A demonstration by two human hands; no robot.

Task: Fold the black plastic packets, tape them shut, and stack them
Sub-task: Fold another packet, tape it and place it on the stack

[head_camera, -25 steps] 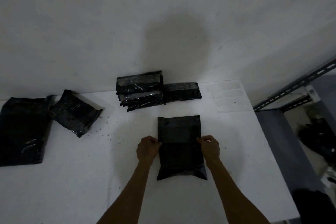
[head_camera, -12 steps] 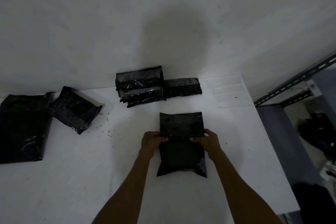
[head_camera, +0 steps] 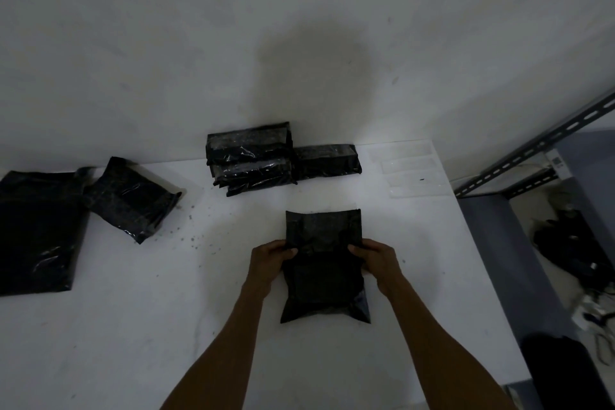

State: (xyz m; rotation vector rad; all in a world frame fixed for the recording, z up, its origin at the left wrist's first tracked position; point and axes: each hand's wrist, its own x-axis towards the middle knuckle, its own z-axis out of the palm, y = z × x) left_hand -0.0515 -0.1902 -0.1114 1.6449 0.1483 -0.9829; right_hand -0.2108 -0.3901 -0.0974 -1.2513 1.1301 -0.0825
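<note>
A black plastic packet (head_camera: 324,280) lies on the white table (head_camera: 133,326) in front of me, its empty top flap raised toward the wall. My left hand (head_camera: 269,260) pinches the packet's left edge at the crease. My right hand (head_camera: 376,260) pinches the right edge at the same height. A stack of folded, taped black packets (head_camera: 249,160) stands at the back by the wall, with one more folded packet (head_camera: 327,161) beside it on the right. Clear tape strips (head_camera: 412,173) lie at the table's back right corner.
An unfolded black packet (head_camera: 129,200) and a large flat black bag (head_camera: 36,230) lie at the left. The table's right edge drops to a floor with a slotted metal shelf frame (head_camera: 539,150) and dark clutter (head_camera: 572,243). Small dark specks dot the table.
Both hands slid inward from the packet's sides onto its crease, and the top flap has lifted and begun to bend toward me. The view shifted slightly.
</note>
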